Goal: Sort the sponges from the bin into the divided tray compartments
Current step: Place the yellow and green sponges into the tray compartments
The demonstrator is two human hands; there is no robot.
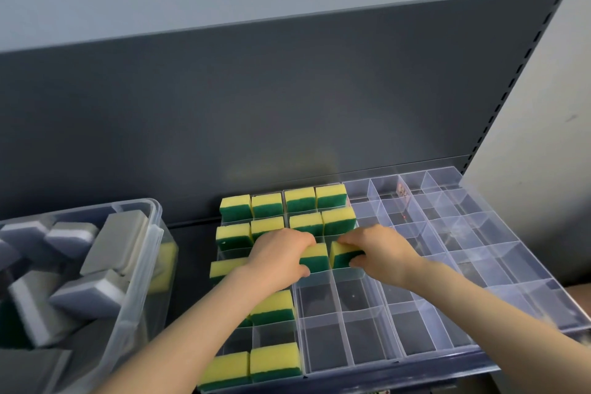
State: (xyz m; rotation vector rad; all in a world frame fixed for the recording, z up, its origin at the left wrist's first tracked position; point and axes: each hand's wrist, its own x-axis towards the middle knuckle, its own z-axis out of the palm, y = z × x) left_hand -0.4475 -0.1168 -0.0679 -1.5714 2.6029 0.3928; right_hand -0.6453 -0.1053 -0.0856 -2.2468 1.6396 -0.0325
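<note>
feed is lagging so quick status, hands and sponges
Left hand grips a yellow-green sponge, right hand grips a second sponge beside it. Both at adjacent compartments of the divided tray. Grey sponges in the bin. Nothing in the way.

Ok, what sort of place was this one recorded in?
Likely a stockroom or shop shelving bay: a dark grey metal back panel with a slotted upright stands behind a clear plastic divided tray of yellow-and-green sponges and a clear plastic bin of grey sponges.
</note>
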